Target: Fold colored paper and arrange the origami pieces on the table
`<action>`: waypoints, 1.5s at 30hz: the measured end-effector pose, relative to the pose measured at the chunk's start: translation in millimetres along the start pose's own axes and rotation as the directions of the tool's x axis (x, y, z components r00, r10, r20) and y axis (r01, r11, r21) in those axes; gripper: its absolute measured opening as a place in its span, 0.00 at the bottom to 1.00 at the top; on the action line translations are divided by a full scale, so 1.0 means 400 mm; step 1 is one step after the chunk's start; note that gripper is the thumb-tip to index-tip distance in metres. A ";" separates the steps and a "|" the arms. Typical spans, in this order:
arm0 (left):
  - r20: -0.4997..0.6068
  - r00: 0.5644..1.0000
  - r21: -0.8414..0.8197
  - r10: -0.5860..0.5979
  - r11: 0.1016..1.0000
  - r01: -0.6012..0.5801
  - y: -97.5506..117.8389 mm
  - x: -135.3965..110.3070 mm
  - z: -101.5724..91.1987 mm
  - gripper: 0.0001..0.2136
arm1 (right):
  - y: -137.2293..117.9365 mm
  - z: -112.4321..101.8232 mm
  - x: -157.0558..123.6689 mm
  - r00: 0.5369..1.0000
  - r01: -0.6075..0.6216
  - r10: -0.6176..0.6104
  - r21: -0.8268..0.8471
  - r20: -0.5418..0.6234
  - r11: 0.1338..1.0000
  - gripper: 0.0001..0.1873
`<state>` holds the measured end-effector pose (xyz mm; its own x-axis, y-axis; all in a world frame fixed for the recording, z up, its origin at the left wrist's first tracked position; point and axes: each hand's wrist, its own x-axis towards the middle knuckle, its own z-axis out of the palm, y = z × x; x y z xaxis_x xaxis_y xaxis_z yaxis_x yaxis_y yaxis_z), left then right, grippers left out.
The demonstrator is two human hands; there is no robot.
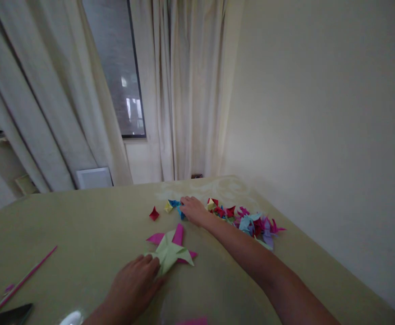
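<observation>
A pale green and pink folded-paper pinwheel [169,253] lies flat on the table, its points spread outward. My left hand [136,280] grips its near left edge, fingers curled over the green paper and thumb beside it. Farther back, my right hand [193,210] reaches across with fingers bent down at a small blue folded-paper piece [181,212]; the fingertips are partly hidden behind the hand. Just left of that hand sits a yellow folded piece [168,206], and beyond it a red one [154,214] lies apart.
A heap of colourful folded-paper pieces [248,223] spreads right of my right forearm. On the left lie a thin pink stick [31,273] and a dark flat object [11,314]. A pink piece [194,321] shows at the bottom edge. A wall borders the table's right side.
</observation>
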<state>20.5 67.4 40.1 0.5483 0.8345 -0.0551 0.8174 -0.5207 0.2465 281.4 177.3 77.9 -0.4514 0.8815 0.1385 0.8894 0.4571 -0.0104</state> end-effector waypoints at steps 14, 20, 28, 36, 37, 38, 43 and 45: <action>-0.398 0.913 -0.100 -0.087 0.994 0.051 -0.230 0.424 -0.049 0.23 | 0.263 -0.300 -0.514 0.938 -0.347 0.347 0.078 0.016 0.934 0.07; -0.339 0.935 -0.146 -0.108 0.987 0.061 -0.253 0.466 0.013 0.15 | 0.298 -0.284 -0.695 0.800 -0.546 0.523 -0.002 0.295 0.838 0.01; -0.365 0.929 -0.250 -0.050 0.967 -0.046 -0.211 0.435 -0.045 0.16 | 0.307 -0.240 -0.464 0.854 -0.497 0.494 -0.022 0.162 0.867 0.20; -0.405 0.885 -0.163 0.229 0.934 -0.317 0.009 0.379 -0.086 0.12 | 0.299 -0.124 -0.384 0.792 -0.484 0.496 -0.130 0.356 0.865 0.17; -0.399 0.882 -0.144 0.249 0.933 -0.329 0.030 0.376 -0.081 0.11 | 0.298 -0.122 -0.401 0.792 -0.476 0.490 -0.134 0.363 0.869 0.15; -0.381 0.886 -0.133 0.264 0.933 -0.335 0.048 0.374 -0.074 0.10 | 0.298 -0.122 -0.419 0.795 -0.464 0.478 -0.132 0.374 0.876 0.13; -0.190 0.926 -0.164 0.327 0.919 -0.358 0.124 0.381 -0.029 0.09 | 0.282 -0.138 -0.468 0.834 -0.390 0.390 -0.082 0.392 0.917 0.09; -0.138 0.933 -0.182 0.333 0.917 -0.354 0.144 0.381 -0.009 0.11 | 0.264 -0.137 -0.457 0.865 -0.358 0.356 -0.062 0.353 0.932 0.15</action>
<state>150.3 165.2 49.5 0.7591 0.6299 0.1644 0.5233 -0.7406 0.4214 461.8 57.8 105.6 -0.0997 0.9672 -0.2338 0.9947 0.1031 0.0026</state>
